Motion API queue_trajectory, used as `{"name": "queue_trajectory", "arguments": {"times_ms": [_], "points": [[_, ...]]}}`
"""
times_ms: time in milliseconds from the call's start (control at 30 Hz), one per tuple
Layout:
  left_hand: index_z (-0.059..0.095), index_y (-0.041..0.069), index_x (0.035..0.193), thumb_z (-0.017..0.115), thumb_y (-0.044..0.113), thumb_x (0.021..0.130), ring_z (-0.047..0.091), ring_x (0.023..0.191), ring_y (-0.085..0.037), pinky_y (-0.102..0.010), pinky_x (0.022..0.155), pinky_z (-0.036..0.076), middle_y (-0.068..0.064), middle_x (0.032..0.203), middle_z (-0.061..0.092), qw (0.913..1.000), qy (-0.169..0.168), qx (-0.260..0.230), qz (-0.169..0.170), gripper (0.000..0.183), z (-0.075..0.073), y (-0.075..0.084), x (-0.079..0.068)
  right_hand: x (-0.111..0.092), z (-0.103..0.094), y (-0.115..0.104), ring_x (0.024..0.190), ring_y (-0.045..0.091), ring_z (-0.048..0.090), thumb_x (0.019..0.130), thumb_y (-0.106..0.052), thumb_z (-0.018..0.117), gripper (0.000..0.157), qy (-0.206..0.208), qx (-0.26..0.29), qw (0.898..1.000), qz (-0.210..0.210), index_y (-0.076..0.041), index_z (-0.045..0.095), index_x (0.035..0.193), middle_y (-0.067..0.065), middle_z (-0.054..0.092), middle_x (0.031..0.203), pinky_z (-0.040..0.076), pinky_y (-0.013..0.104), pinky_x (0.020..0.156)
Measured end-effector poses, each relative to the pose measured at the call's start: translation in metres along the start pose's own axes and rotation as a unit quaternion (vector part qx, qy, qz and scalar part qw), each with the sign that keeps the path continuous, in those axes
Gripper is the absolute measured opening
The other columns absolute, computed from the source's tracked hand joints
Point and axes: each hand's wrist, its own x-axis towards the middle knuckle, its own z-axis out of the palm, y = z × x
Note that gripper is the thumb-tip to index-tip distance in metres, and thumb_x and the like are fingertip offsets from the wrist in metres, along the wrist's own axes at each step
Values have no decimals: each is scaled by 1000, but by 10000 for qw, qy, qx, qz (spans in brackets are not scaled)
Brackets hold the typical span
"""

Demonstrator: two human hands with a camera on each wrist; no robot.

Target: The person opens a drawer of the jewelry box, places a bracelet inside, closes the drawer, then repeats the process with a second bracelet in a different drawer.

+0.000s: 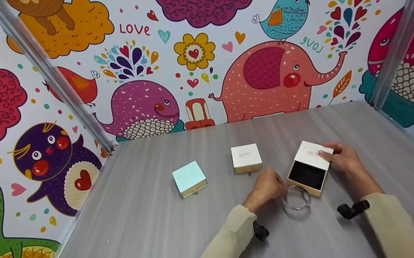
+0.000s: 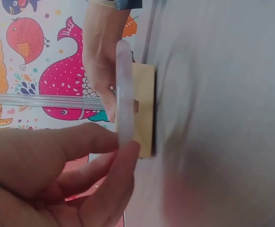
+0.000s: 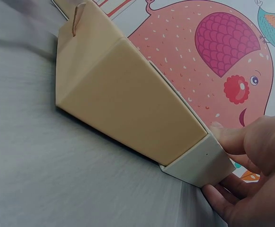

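Observation:
My left hand [image 1: 267,185] pinches a clear bangle [image 1: 296,199] between thumb and fingers, just in front of a drawer-style gift box. In the left wrist view the bangle [image 2: 124,94] appears edge-on, raised off the table. The box's white sleeve [image 1: 311,154] is held by my right hand [image 1: 345,159], thumb on top. Its tan drawer [image 1: 314,189] is pulled out toward me and shows a black lining [image 1: 306,174]. From the right wrist, the fingers grip the sleeve's end [image 3: 201,163], and a small cord loop [image 3: 76,20] hangs on the drawer front.
A second white box [image 1: 246,157], closed, stands left of the held one. Farther left is a closed pale-blue box [image 1: 189,178] with a small pull loop. All rest on the grey wood-grain table [image 1: 139,208]. A cartoon-printed wall [image 1: 207,79] rises behind.

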Motion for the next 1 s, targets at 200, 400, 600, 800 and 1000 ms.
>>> {"name": "queue_trajectory", "arguments": {"times_ms": [200, 400, 600, 800, 1000], "points": [[78, 6, 68, 81, 4, 73, 43, 45, 1, -11, 45, 37, -2, 63, 73, 9999, 117, -51, 31, 6, -4, 5, 4, 1, 1, 0, 89, 12, 49, 97, -38, 64, 63, 60, 31, 10000, -55, 3, 49, 143, 17, 58, 119, 43, 18, 70], [78, 5, 68, 81, 3, 73, 44, 49, -2, -13, 46, 36, -1, 62, 71, 9997, 122, -207, -76, 6, -4, 12, 11, 1, 1, 0, 100, 21, 50, 97, -39, 63, 65, 53, 99, 9999, 19, 3, 48, 144, 27, 53, 132, 41, 17, 72], [79, 6, 68, 78, 3, 73, 44, 50, -1, -13, 47, 35, -2, 63, 73, 9995, 162, -196, -185, 6, -4, 18, 20, 0, 1, -1, 104, 24, 51, 97, -39, 62, 65, 59, 78, 9999, 37, 4, 47, 144, 31, 51, 136, 41, 15, 71], [77, 3, 66, 76, 2, 74, 44, 50, -4, -13, 47, 36, -5, 63, 73, 9988, 320, -246, -284, 8, -2, 24, 26, 0, 2, -2, 105, 26, 50, 98, -39, 62, 65, 87, 86, 9999, 108, 3, 47, 144, 31, 50, 135, 41, 16, 71], [77, 6, 63, 77, 1, 71, 45, 49, -3, -13, 47, 36, -1, 59, 71, 9978, 508, -241, -350, 9, 3, 29, 30, -1, 1, -1, 93, 16, 51, 97, -39, 64, 65, 98, 123, 9999, 43, 3, 48, 143, 20, 57, 121, 43, 19, 69]]}}
